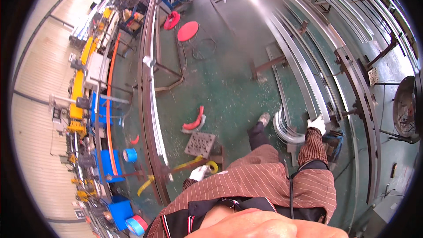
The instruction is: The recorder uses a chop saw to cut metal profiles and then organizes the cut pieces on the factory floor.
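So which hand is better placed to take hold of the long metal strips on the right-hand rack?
Probably the right hand: its white glove already rests at the end of the long metal strips on the rack. The left hand is down by the yellow strap, apart from them.

- The left hand point(198, 172) and right hand point(317, 124) wear white cloth gloves.
- The sleeves are striped brown woven cloth, matt.
- The long rails point(304, 79) are bare metal, smooth and shiny.
- The floor point(229, 88) is green, dull, scuffed and littered with metal chips.
- The perforated block point(200, 144) is grey, rough metal.
- The stool seat point(187, 31) looks like glossy red plastic.
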The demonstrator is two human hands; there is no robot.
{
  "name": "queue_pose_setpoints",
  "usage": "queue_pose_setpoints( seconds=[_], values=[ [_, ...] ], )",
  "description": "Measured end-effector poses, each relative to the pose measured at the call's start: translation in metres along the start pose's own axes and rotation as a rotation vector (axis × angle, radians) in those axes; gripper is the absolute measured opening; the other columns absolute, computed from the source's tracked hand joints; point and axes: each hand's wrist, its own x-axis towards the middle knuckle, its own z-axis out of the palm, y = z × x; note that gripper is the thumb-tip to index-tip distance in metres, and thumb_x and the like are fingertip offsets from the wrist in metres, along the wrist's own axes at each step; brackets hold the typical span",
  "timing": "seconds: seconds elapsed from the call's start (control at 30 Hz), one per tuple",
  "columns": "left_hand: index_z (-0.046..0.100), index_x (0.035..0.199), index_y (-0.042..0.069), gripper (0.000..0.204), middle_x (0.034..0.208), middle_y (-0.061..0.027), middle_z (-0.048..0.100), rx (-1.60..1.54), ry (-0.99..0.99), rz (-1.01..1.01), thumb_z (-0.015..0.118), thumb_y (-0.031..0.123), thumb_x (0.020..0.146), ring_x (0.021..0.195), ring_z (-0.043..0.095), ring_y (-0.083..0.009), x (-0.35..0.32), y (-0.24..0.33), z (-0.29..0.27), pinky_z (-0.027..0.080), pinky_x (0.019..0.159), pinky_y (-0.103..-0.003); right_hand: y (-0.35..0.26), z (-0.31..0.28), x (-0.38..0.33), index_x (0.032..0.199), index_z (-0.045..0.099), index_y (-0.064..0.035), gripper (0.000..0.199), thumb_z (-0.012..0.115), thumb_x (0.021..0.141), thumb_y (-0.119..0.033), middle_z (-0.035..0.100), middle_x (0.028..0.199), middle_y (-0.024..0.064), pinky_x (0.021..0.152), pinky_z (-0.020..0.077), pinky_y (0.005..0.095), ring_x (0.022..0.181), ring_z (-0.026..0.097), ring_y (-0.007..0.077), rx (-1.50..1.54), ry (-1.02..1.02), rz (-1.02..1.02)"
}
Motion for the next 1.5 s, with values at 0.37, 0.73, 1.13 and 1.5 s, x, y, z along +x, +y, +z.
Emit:
queue_pose_setpoints(
  seconds=[0.37,0.73,1.13,1.5],
  values=[
    [0.065,0.126,0.005,0.045,0.111,-0.0128,0.072,-0.415,0.125,-0.156,0.053,0.042,0.102,0.083,0.067,-0.0189,0.135,0.173,-0.127,0.055,0.071,-0.033,-0.042,0.008,0.038,0.12,0.064,-0.0121,0.062,0.086,0.071,-0.044,0.07,0.117,0.0109,0.095,0.0534,0.0436,0.109,0.069,0.0289,-0.229,-0.271,-0.017],
    [0.063,0.131,0.006,0.041,0.111,-0.0142,0.072,0.127,-0.206,-0.107,0.049,0.034,0.105,0.096,0.07,-0.0236,0.235,0.334,-0.151,0.056,0.086,-0.037,0.093,0.056,0.003,0.116,0.063,-0.0155,0.049,0.081,0.076,-0.037,0.067,0.118,0.0095,0.094,0.0525,0.0425,0.112,0.066,0.0272,-0.369,-0.323,0.112],
    [0.067,0.125,0.005,0.05,0.103,-0.0083,0.074,0.772,-0.447,0.138,0.054,0.047,0.1,0.087,0.069,-0.0164,0.331,0.451,-0.088,0.054,0.082,-0.034,0.03,-0.004,0.033,0.112,0.067,-0.0132,0.046,0.086,0.072,-0.027,0.067,0.117,0.0094,0.098,0.0481,0.0415,0.116,0.061,0.0285,-0.159,-0.339,0.12],
    [0.061,0.134,0.004,0.049,0.119,-0.0135,0.07,0.344,-0.571,0.223,0.049,0.041,0.103,0.101,0.067,-0.0209,0.376,0.584,-0.032,0.053,0.094,-0.034,0.001,-0.038,0.012,0.14,0.054,-0.0099,0.075,0.081,0.077,-0.04,0.058,0.138,0.018,0.106,0.0434,0.0471,0.125,0.055,0.0353,-0.008,-0.193,0.177]
  ],
)
